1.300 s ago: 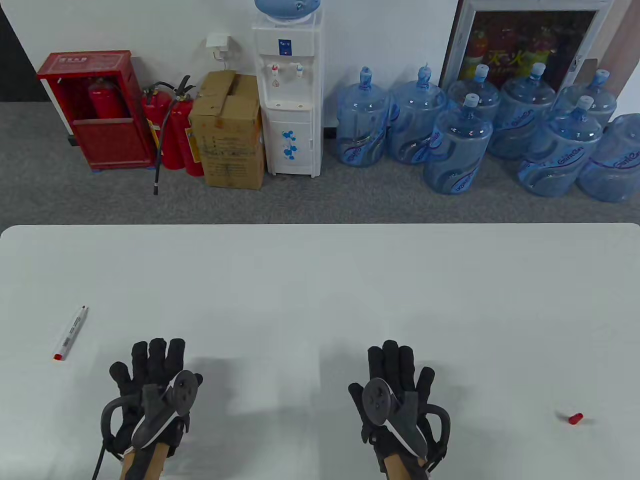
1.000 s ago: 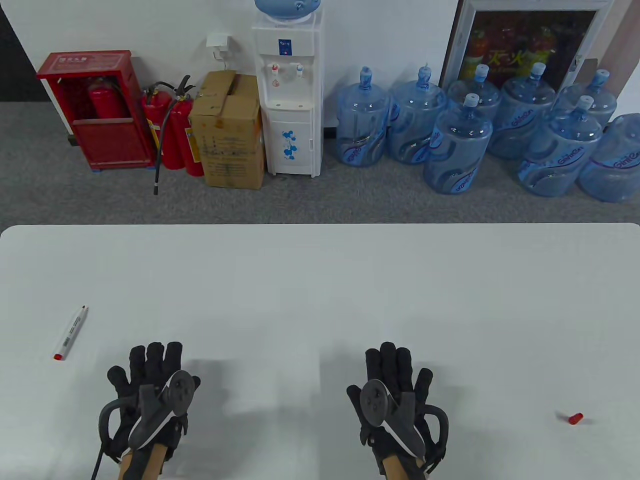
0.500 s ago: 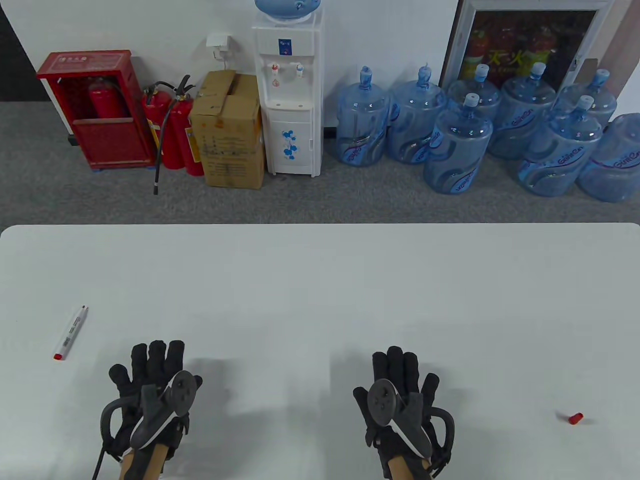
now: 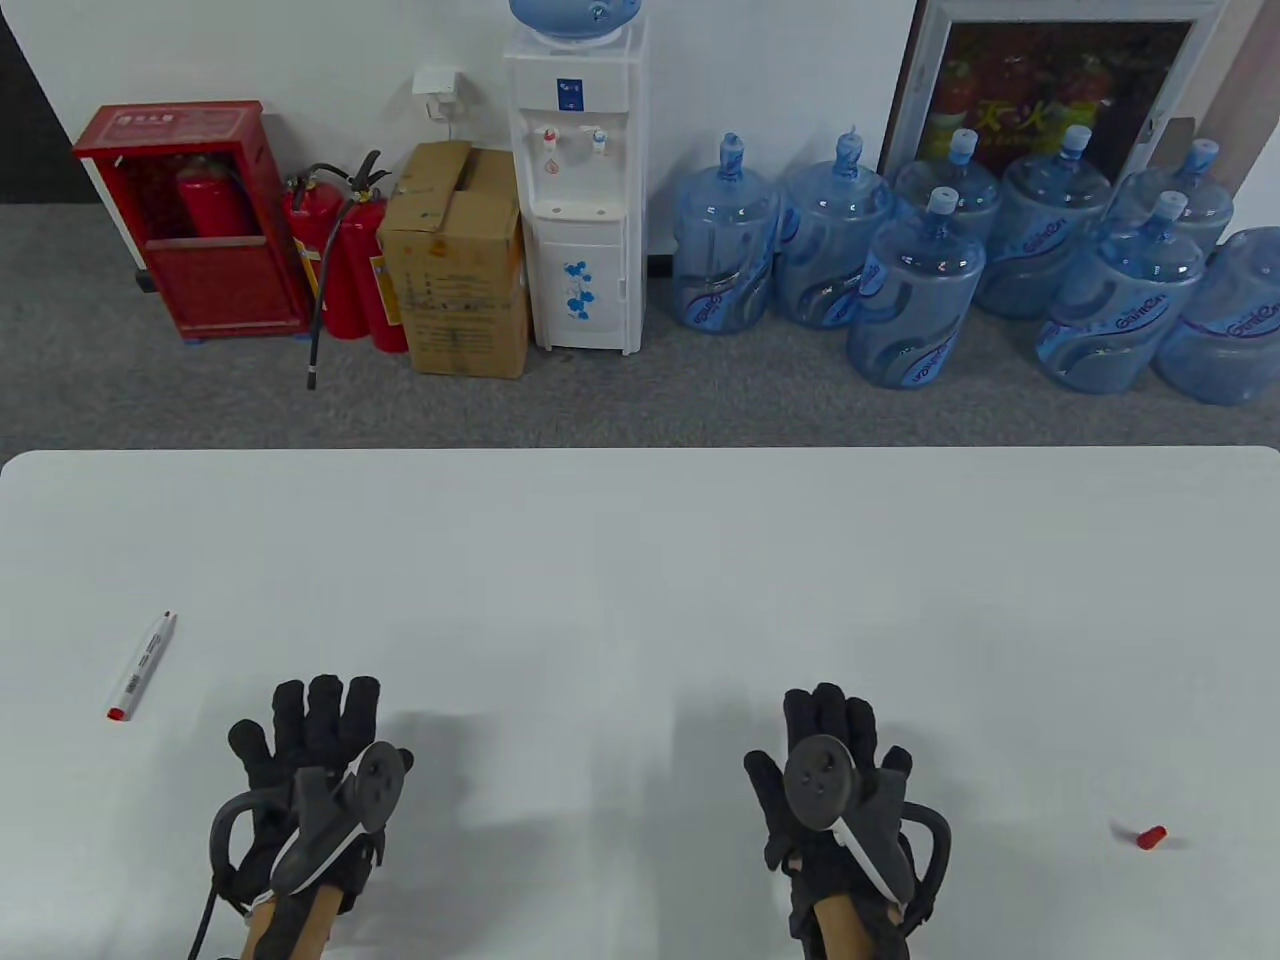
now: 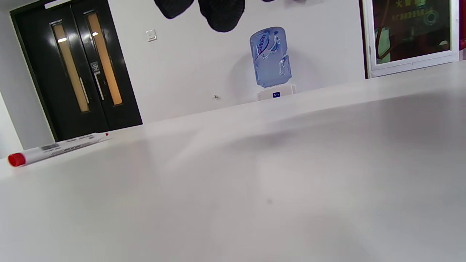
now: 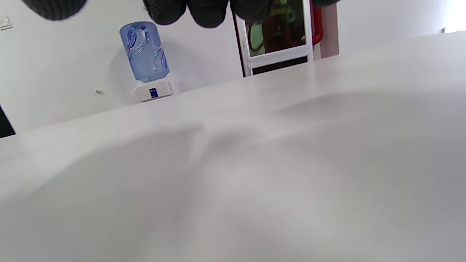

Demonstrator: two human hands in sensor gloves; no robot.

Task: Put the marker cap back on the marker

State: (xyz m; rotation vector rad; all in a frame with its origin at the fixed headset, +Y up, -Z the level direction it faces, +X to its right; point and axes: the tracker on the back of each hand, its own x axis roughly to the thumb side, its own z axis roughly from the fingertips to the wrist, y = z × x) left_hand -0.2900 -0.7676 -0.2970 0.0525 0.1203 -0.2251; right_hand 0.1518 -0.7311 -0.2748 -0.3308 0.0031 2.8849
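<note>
Nothing grasped yet — left hand (image 4: 305, 770) and right hand (image 4: 835, 790) lie flat, fingers spread, empty. Marker (image 4: 141, 666) lies left of the left fingers; cap (image 4: 1151, 836) well right of the right fingers. Next: each hand reaches outward to pick up.

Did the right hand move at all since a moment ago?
Yes. The right hand slid toward the right, closer to the red cap, which stayed put on the table.
</note>
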